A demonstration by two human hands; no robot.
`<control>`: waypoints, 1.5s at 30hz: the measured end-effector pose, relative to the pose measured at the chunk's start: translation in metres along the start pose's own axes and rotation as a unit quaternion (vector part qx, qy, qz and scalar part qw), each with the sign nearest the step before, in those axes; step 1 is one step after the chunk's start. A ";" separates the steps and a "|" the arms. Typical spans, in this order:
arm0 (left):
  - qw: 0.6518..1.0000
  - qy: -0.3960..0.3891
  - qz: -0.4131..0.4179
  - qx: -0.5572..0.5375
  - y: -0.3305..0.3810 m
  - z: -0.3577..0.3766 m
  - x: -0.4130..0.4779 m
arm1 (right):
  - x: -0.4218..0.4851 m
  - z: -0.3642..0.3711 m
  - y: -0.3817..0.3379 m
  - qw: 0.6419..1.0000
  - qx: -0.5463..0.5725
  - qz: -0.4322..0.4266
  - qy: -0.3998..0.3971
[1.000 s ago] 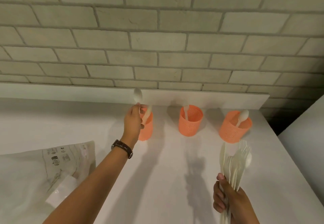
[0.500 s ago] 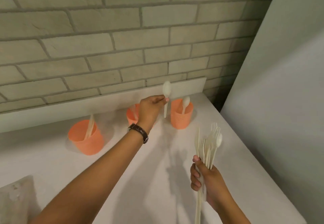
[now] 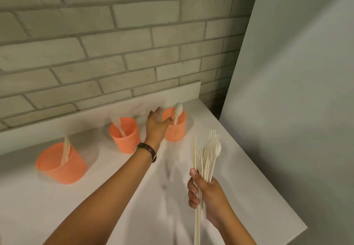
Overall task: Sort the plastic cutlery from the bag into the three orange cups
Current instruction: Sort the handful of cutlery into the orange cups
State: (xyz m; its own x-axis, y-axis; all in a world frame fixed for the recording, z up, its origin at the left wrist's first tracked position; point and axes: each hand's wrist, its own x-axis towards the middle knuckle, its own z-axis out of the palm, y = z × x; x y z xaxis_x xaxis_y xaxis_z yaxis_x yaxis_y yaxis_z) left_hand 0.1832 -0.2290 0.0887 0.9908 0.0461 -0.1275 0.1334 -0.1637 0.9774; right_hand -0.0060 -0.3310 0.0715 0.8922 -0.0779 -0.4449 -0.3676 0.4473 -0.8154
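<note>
One white counter [image 3: 239,187] fills the lower view. The three orange cups stand on it in a row, well apart from each other. The left cup [image 3: 63,170] is at 8 o'clock and holds a knife [image 3: 66,151]. The middle cup [image 3: 126,141] is nearer the centre and holds a fork [image 3: 117,123]. The right cup [image 3: 177,131] is close to 6 o'clock, by the back ledge.

Your right hand [image 3: 208,195], at 5 o'clock, is wrapped round the handles of the unsorted bundle [image 3: 208,154], whose fork and spoon heads point to 12.

Your left hand [image 3: 156,128] has changed most. Half a second ago it pinched a spoon in the air just short of the right cup. Now it lies against that cup's 9 o'clock side with fingers spread and loose, gripping nothing you could name. A pale blur beside the fingers may be that spoon dropping in. The other spoon [image 3: 179,108] stands in the cup as before.

That delivery looks done, so this hand is probably free to come back for the next piece. The bag is out of view, and most of the bundle is still to sort.
</note>
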 end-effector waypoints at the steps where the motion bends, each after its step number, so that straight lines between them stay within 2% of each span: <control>1: 1.000 0.003 0.012 -0.009 0.001 -0.007 -0.016 | 0.000 0.004 -0.001 1.000 0.006 -0.001 -0.012; 4: 0.999 -0.015 0.002 -0.037 -0.004 -0.038 -0.071 | -0.003 0.019 -0.002 0.997 0.043 -0.002 -0.061; 8: 0.998 -0.040 -0.047 -0.019 -0.019 -0.081 -0.137 | -0.003 0.044 0.002 0.992 0.046 -0.008 -0.117; 19: 0.994 0.057 -0.067 -0.066 -0.038 -0.156 -0.196 | -0.006 0.123 0.043 0.961 -0.125 0.042 -0.242; 22: 0.983 0.141 -0.057 -0.100 -0.030 -0.179 -0.190 | -0.003 0.139 0.046 0.962 -0.150 0.039 -0.223; 24: 0.971 0.214 -0.016 -0.105 -0.020 -0.203 -0.177 | 0.002 0.146 0.046 0.970 -0.135 0.041 -0.196; 27: 0.942 0.323 0.067 -0.063 -0.007 -0.247 -0.143 | 0.009 0.148 0.043 0.980 -0.105 0.037 -0.167; 29: 0.926 0.365 0.092 -0.023 -0.004 -0.270 -0.116 | 0.011 0.148 0.039 0.984 -0.077 0.031 -0.159; 32: 0.922 0.380 0.074 0.019 -0.017 -0.288 -0.075 | 0.011 0.150 0.033 0.986 -0.054 0.014 -0.158; 34: 0.928 0.366 0.032 0.065 -0.035 -0.289 -0.057 | 0.011 0.152 0.028 0.987 -0.044 0.002 -0.158; 37: 0.932 0.344 -0.037 0.107 -0.064 -0.283 -0.053 | 0.012 0.157 0.020 0.988 -0.029 -0.013 -0.149; 39: 0.925 0.354 -0.042 0.130 -0.074 -0.279 -0.060 | 0.014 0.161 0.012 0.989 -0.015 -0.026 -0.147; 41: 0.921 0.378 -0.013 0.098 -0.075 -0.268 -0.075 | 0.016 0.164 0.005 0.988 -0.002 -0.055 -0.145; 42: 0.922 0.384 -0.006 0.049 -0.074 -0.257 -0.086 | 0.017 0.167 0.002 0.987 0.002 -0.076 -0.143; 44: 0.933 0.346 -0.040 -0.091 -0.072 -0.225 -0.117 | 0.016 0.174 -0.005 0.982 0.006 -0.118 -0.147; 45: 0.935 0.304 -0.084 -0.164 -0.072 -0.205 -0.136 | 0.015 0.179 -0.008 0.979 0.007 -0.135 -0.153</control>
State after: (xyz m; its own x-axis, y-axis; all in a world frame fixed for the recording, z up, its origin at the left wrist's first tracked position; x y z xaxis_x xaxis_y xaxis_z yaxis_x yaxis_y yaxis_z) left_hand 0.0342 -0.0211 0.0700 0.7466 0.6112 -0.2626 0.1734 0.2023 0.9638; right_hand 0.0576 -0.1766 0.1376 0.9940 0.0738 -0.0803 -0.1054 0.4591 -0.8821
